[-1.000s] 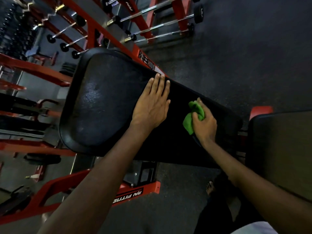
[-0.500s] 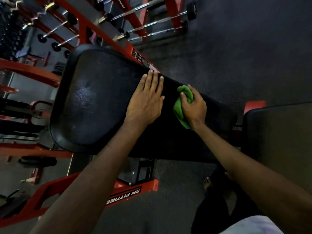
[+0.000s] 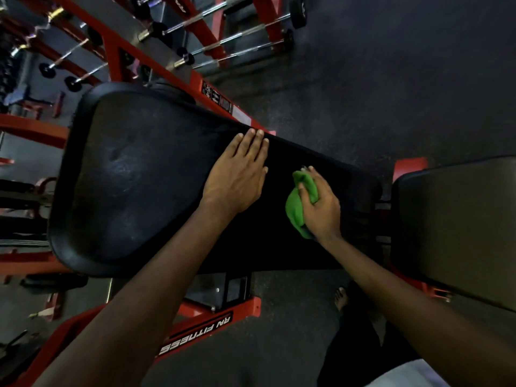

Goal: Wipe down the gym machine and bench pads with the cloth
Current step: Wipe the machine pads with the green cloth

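Right hand (image 3: 321, 208) grips bunched green cloth (image 3: 297, 209), fingers curled round it, on black bench pad (image 3: 134, 185). Left hand (image 3: 237, 177) flat on pad, fingers straight, together. Beyond: red frame (image 3: 173, 71), barbells (image 3: 223, 32).

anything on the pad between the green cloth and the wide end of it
Yes. The left hand lies flat on the bench pad, between the green cloth gripped by the right hand and the pad's wide end. Nothing else shows on that stretch.

L hand (image 3: 237, 177) flat on bench pad (image 3: 134, 174), R hand (image 3: 321, 208) w/ green cloth (image 3: 296, 210).
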{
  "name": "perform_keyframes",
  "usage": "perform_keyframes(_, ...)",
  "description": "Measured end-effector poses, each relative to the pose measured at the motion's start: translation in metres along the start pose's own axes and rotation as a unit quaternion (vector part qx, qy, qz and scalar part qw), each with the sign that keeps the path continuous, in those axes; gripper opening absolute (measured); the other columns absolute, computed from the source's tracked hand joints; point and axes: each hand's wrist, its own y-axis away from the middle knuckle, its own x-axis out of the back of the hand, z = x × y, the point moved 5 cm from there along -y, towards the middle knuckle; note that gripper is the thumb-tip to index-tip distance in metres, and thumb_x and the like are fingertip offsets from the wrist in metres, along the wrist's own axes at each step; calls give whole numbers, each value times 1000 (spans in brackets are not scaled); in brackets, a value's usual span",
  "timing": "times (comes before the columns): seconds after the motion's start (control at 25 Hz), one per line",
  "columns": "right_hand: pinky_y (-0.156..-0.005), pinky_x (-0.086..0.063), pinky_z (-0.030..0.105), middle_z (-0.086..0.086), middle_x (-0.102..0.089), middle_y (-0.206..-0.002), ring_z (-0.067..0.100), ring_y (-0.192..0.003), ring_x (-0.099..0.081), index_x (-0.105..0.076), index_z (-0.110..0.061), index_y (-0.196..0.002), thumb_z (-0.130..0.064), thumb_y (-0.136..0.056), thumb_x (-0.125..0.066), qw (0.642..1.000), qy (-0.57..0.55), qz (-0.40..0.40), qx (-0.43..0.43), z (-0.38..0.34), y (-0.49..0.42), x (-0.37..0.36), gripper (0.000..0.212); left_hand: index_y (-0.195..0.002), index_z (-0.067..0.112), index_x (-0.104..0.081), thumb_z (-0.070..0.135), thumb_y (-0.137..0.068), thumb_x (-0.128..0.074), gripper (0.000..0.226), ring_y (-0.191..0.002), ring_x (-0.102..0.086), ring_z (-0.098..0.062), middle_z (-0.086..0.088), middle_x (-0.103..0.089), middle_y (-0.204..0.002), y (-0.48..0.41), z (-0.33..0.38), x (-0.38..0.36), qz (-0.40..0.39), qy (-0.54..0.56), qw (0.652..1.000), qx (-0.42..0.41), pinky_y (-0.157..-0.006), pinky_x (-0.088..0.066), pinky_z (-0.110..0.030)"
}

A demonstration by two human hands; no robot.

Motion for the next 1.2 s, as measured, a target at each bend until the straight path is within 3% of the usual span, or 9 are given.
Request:
perform_keyframes(0.12, -106, -41, 26, -1, -63, -138, 19, -129, -57, -63, -20, -135, -27, -96, -64, 992, 13, 36, -124, 29, -30, 8, 40, -158, 3, -7, 39, -107, -12, 62, -154, -3, -28, -16, -6, -166, 0, 1, -1, -2, -7, 1000, -7, -125, -2, -41)
perform_keyframes(0.24, -94, -45, 28, 1, -69, -126, 26, -119, -62, -66, -23, -128, -38, -95, -62, 984, 39, 41, -171, 29, -61, 12, 36, -158, 3, -5, 40, -106, -10, 64, -154, -2, -29, -17, -4, -166, 0, 3, 0, -10, -15, 1000, -8, -126, -2, -43)
perform_keyframes(0.44, -99, -42, 27, -5, -61, -137, 16, -125, -56, -52, -32, -134, -53, -96, -57, 993, 35, -29, -107, 9, -44, 12, 44, -158, 4, -4, 44, -105, -9, 67, -154, -1, -30, -18, -5, -165, -2, 6, -2, -21, -22, 1000, -8, -126, -2, -45)
perform_keyframes(0.52, -107, -35, 22, -1, -52, -148, 15, -135, -48, -48, -24, -143, -45, -97, -61, 994, 29, -35, -103, 13, -25, 12, 52, -158, 4, -5, 45, -105, -11, 68, -154, -2, -30, -19, -6, -165, -4, 7, -3, -24, -22, 999, -5, -125, -2, -45)
perform_keyframes(0.6, -110, -35, 21, 2, -53, -146, 15, -134, -49, -56, -16, -139, -32, -96, -66, 996, 9, 2, -88, 14, -19, 11, 47, -158, 4, -6, 46, -104, -13, 69, -154, -3, -30, -18, -7, -165, -8, 9, -3, -29, -14, 999, -6, -125, -1, -44)
perform_keyframes(0.68, -109, -41, 24, 0, -59, -139, 11, -128, -54, -62, -15, -132, -25, -94, -68, 999, -8, 18, -50, 5, -17, 9, 40, -158, 3, -7, 45, -104, -15, 69, -154, -4, -29, -17, -8, -166, -13, 12, -3, -31, -8, 999, -13, -125, -1, -44)
perform_keyframes(0.84, -107, -40, 17, -7, -59, -139, 4, -128, -54, -60, -19, -135, -24, -98, -64, 1000, -2, -4, 17, 3, -15, 5, 38, -158, 3, -7, 43, -105, -15, 67, -154, -5, -27, -15, -7, -166, -20, 18, -9, -36, -8, 998, -51, -125, -2, -42)
perform_keyframes(1.04, -78, -45, 32, 4, -69, -103, 27, -101, -65, -60, -18, -103, -34, -97, -61, 990, 47, 41, -126, 43, -53, 19, 17, -158, 2, -5, 44, -106, -14, 67, -154, -3, -28, -17, -4, -166, -29, 24, -12, -39, -7, 996, -74, -124, 0, -42)
perform_keyframes(1.2, -80, -48, 36, 2, -67, -99, 26, -97, -64, -57, -23, -94, -59, -95, -51, 980, 27, 72, -183, 45, -53, 17, 36, -157, 1, -3, 44, -105, -12, 68, -154, -2, -29, -17, -3, -166, -34, 28, -17, -36, -14, 996, -79, -125, 0, -42)
